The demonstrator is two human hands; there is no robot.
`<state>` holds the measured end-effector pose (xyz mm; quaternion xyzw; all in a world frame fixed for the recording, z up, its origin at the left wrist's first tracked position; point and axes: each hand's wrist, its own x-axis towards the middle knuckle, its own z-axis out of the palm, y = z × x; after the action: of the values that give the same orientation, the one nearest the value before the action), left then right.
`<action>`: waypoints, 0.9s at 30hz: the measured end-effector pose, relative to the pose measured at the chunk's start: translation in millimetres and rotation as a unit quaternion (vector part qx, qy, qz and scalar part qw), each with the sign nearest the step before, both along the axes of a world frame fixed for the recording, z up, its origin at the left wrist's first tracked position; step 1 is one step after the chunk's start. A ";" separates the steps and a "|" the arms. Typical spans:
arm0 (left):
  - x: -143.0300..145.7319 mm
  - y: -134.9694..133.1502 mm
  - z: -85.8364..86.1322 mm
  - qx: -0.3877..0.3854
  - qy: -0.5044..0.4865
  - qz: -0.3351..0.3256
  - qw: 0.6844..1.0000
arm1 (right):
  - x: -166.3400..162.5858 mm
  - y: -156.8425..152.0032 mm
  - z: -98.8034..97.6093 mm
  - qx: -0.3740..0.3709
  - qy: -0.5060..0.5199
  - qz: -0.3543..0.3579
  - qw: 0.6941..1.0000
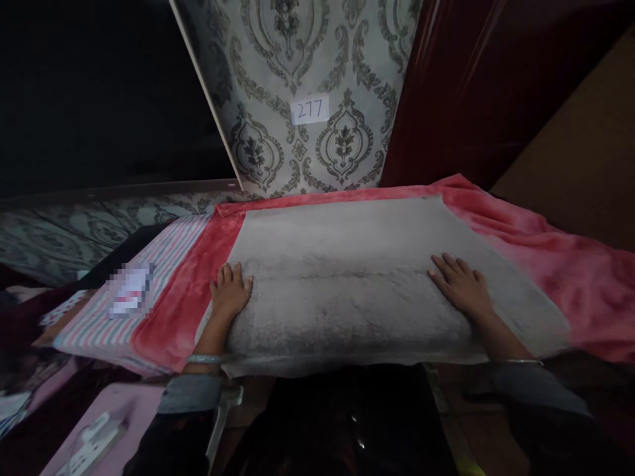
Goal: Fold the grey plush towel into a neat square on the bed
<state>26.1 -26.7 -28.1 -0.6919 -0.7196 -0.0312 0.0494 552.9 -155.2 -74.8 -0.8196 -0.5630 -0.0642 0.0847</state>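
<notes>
A large grey cloth (347, 277) lies spread flat over a red fleece blanket (546, 244) on a table. My left hand (229, 291) rests palm down on the cloth's left edge, fingers stretched out. On the cloth's right part lies my right hand (460, 283), also flat, with its fingers spread. Neither hand holds anything. A bangle shows on each wrist. A faint crease runs across the cloth between the two hands.
A striped cloth (163, 264) with a blurred-out patch (129, 291) lies left of the blanket. Patterned wallpaper (307, 66) carries a paper label reading 277 (310, 109). A dark red curtain (471, 86) hangs at the right. A white power strip (92, 446) sits at lower left.
</notes>
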 end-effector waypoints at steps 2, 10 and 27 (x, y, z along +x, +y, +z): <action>-0.7 0.7 -0.1 -0.004 0.004 -0.001 1.000 | 0.2 0.3 -0.4 0.002 0.003 -0.003 1.000; -0.1 -3.0 1.3 0.024 -0.005 -0.007 1.000 | 3.0 2.1 -6.0 0.025 0.003 0.004 1.000; -7.5 6.0 11.5 0.039 -0.019 -0.021 0.999 | -12.3 10.7 17.3 0.017 0.049 -0.024 0.998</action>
<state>18.6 -20.8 -16.6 -0.7038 -0.7039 -0.0731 0.0616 540.6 -144.6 -57.5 -0.8335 -0.5371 -0.0354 0.1249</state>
